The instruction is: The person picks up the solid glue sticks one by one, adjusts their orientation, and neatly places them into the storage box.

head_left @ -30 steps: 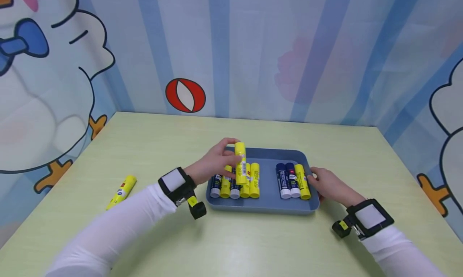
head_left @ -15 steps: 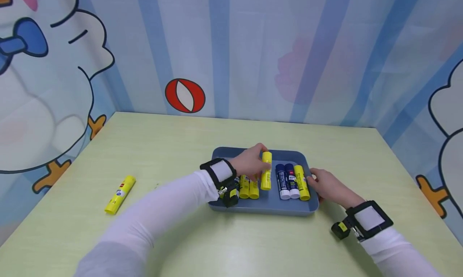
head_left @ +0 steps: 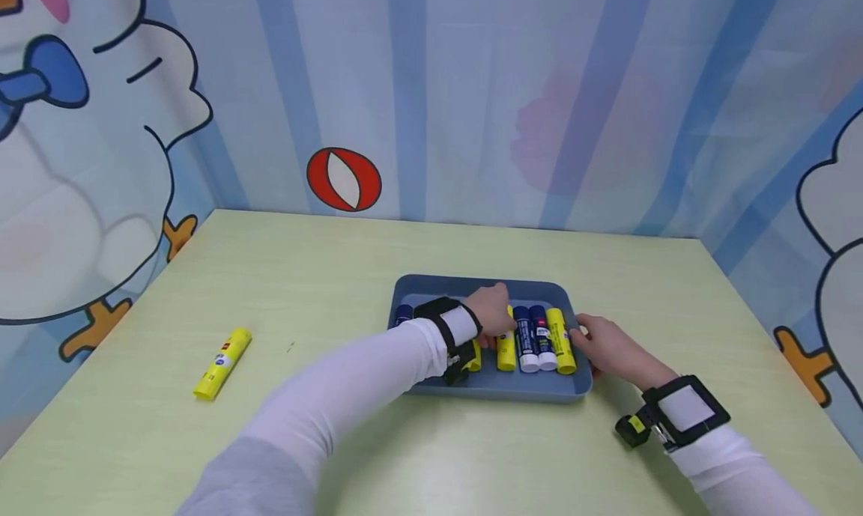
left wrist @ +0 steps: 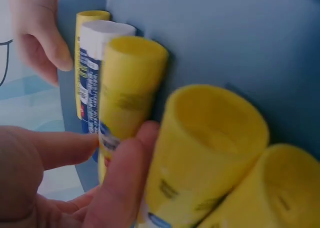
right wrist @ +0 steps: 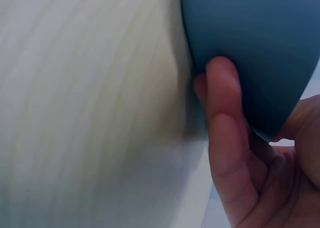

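My left hand (head_left: 491,310) reaches into the blue-grey tray (head_left: 512,391), pinching a yellow glue stick (head_left: 506,353) between thumb and fingers. In the left wrist view this glue stick (left wrist: 131,82) stands in line beside two navy glue sticks with white ends, a nearer one (head_left: 524,342) and a farther one (head_left: 543,341), then another yellow glue stick (head_left: 561,342). More yellow glue sticks (left wrist: 215,133) lie on the hand's other side, mostly covered by the wrist in the head view. My right hand (head_left: 616,349) grips the tray's right edge, fingers (right wrist: 225,97) against its outer wall.
A lone yellow glue stick (head_left: 222,364) lies on the pale wooden table (head_left: 323,276), left of the tray. One navy glue stick (head_left: 403,314) shows at the tray's left end. A printed curtain (head_left: 465,111) stands behind the table.
My left hand has carried the yellow glue stick rightward across the tray and lowered it next to the navy ones. My right hand stays on the tray's edge.
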Action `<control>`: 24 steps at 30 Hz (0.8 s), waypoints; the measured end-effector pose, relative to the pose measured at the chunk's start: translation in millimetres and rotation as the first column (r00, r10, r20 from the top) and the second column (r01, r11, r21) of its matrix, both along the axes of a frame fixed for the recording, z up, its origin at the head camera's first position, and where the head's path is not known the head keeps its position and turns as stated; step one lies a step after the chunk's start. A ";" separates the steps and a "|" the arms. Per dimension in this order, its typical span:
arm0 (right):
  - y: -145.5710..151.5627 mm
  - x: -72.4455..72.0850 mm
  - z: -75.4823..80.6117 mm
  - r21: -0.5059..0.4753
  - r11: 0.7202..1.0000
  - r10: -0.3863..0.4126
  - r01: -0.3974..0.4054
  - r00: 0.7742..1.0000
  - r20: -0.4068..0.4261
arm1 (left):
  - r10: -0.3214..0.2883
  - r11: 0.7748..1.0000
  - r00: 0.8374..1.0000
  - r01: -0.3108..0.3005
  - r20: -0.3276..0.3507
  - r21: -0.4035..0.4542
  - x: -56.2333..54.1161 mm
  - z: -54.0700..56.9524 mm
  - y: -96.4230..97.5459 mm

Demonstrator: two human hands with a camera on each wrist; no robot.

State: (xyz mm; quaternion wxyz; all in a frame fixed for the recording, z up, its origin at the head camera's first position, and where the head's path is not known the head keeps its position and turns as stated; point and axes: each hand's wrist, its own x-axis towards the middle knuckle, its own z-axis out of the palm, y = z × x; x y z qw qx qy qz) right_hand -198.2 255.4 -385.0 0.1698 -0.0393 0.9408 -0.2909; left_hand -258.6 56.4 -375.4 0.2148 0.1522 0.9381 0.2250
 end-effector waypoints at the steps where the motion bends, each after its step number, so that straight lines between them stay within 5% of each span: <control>1: -0.4 0.0 0.0 0.001 1.000 0.000 0.000 1.000 0.001 | -0.001 1.000 1.000 0.001 -0.016 -0.009 1.8 0.7 0.1; 9: -0.6 0.5 -0.2 -0.008 1.000 0.005 -0.005 1.000 -0.003 | -0.005 1.000 0.999 0.005 -0.039 -0.008 11.7 10.0 -1.7; 24: -0.2 -0.2 -2.1 0.011 1.000 0.012 -0.011 1.000 -0.022 | 0.020 0.999 1.000 -0.020 0.011 0.045 4.8 9.0 -8.5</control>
